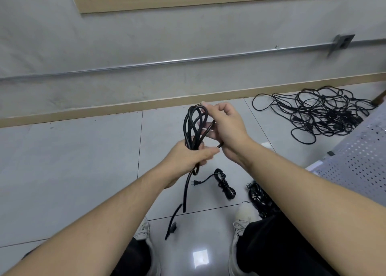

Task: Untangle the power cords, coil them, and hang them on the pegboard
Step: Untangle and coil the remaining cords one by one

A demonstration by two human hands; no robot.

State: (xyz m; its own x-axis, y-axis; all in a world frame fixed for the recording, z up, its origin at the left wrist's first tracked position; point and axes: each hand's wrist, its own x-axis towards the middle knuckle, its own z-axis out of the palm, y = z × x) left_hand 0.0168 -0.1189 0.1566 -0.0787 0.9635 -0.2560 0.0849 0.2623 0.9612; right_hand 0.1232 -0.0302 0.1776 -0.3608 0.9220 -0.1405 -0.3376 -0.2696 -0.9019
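Risk: loops of cord (193,127) slip if left hand (188,156) clamp loosens | right hand (225,127) fingers pinch strand | loose tail snags.

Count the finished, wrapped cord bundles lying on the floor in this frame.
2. One small wrapped bundle lies on the tile between the feet; a second bundle sits beside the right shoe, partly hidden by the right forearm. The tangled pile may hide more.
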